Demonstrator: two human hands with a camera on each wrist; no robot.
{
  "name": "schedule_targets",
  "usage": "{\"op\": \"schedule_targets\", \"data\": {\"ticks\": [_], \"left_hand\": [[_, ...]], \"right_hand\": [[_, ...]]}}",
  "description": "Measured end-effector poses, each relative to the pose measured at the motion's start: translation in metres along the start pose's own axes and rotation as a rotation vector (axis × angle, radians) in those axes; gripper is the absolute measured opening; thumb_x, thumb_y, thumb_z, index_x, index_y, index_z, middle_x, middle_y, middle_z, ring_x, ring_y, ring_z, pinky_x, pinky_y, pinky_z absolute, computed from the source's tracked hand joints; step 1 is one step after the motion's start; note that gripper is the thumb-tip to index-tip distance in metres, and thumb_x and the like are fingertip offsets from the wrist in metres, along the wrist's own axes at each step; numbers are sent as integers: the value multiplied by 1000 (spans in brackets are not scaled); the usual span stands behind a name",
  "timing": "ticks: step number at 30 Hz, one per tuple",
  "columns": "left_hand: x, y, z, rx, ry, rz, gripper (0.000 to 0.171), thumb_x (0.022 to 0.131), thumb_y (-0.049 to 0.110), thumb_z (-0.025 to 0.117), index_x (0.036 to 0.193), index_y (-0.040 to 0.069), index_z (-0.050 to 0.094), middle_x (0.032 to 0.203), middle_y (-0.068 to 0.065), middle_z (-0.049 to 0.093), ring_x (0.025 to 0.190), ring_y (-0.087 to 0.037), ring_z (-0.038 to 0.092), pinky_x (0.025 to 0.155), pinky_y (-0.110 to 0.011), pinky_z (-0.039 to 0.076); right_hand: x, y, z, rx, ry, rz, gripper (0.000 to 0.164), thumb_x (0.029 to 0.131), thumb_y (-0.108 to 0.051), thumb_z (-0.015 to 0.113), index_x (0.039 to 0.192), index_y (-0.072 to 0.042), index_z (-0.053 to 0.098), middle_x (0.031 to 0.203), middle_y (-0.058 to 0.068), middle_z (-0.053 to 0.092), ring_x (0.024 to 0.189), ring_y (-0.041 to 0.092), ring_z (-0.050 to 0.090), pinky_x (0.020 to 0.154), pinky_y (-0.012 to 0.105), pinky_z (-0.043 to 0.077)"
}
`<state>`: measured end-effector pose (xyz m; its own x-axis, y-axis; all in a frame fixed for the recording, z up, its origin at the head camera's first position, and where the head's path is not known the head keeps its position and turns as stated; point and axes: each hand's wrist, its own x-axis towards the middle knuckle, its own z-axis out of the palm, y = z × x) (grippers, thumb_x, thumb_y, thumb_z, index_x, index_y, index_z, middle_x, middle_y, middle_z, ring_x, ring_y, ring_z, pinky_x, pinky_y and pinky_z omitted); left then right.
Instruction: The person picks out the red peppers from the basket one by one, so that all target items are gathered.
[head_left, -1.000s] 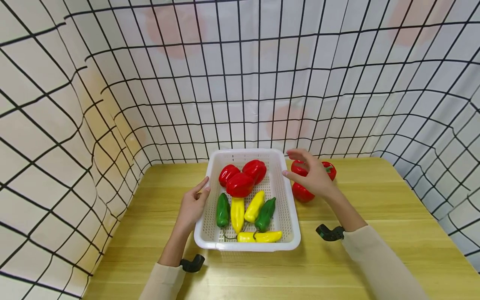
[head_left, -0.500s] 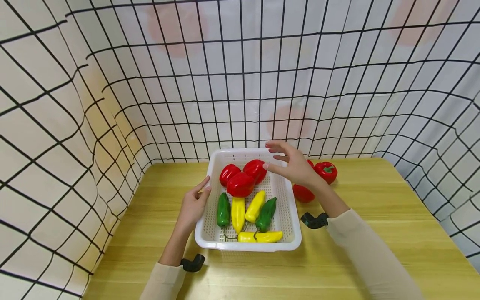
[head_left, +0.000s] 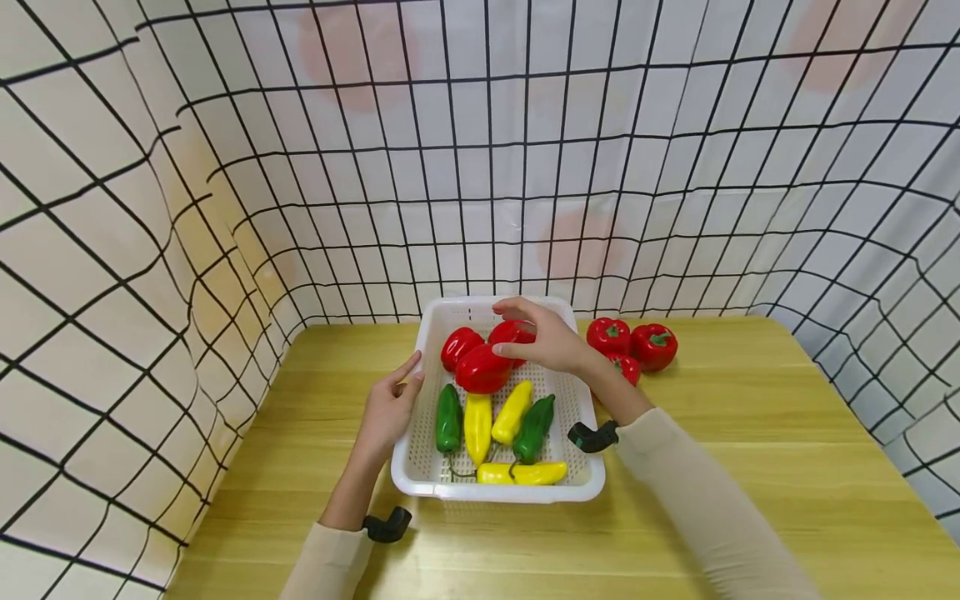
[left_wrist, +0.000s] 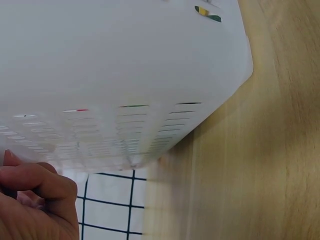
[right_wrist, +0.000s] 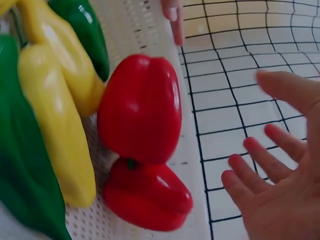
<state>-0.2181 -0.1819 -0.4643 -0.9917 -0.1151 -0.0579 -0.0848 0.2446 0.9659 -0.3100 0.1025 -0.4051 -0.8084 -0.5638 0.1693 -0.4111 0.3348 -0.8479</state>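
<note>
Right hand point(head_left: 547, 340) got moved left over the red peppers point(head_left: 480, 372) mid-frame, fingers parted, nothing held; whether the basket point(head_left: 498, 493) is pinched by the left hand point(head_left: 387, 410) can't be told.

- We count eleven peppers altogether, by three colours.
- Of those, we see three red peppers point(head_left: 482, 369) inside the basket point(head_left: 495, 493), around the middle of the head view.
- We find three more red peppers point(head_left: 654, 346) outside it, right of the middle, making six red ones.
- We count three yellow peppers point(head_left: 512, 412) in the lower middle.
- We count two green peppers point(head_left: 449, 418), also lower middle.
- We see one basket, at the centre.
- We see one table point(head_left: 300, 467), across the lower half.
- We count two grips: the left grip point(head_left: 390, 406), left of centre, and the right grip point(head_left: 546, 337), right of centre.
- We count two sleeves point(head_left: 705, 492), lower left and lower right.
</note>
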Motion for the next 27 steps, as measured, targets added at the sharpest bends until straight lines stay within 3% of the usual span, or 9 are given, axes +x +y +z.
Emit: {"op": "schedule_targets", "data": {"ticks": [5, 14, 20, 27], "left_hand": [[1, 1, -1, 1, -1, -3, 45, 105, 38, 60, 150, 35, 55, 114, -28, 72, 90, -37, 74, 71, -46, 65], [2, 1, -1, 6, 9, 0, 45, 105, 36, 59, 150, 34, 54, 110, -28, 73, 86, -33, 75, 68, -43, 65], [2, -1, 1, 10, 11, -5, 44, 106, 34, 59, 150, 34, 55, 105, -27, 74, 83, -31, 75, 66, -41, 65], [1, -1, 2, 5, 16, -7, 44, 106, 34, 60, 149, 34, 55, 104, -26, 74, 84, -33, 75, 66, -41, 65]], "right_hand": [[6, 6, 9, -30, -50, 17, 73, 90, -26, 80, 151, -7, 46, 155, 14, 50, 146, 40, 43, 116, 57, 43], [14, 18, 24, -124, -153, 100, 81, 84, -25, 85, 154, -19, 44, 155, 15, 49, 140, 36, 48, 108, 53, 52], [13, 24, 30, -221, -207, 148, 91, 80, -23, 88, 158, -25, 41, 157, 5, 47, 141, 31, 44, 107, 55, 53], [11, 21, 33, -301, -248, 130, 84, 84, -13, 84, 157, -23, 44, 160, 7, 45, 141, 34, 44, 107, 56, 53]]}}
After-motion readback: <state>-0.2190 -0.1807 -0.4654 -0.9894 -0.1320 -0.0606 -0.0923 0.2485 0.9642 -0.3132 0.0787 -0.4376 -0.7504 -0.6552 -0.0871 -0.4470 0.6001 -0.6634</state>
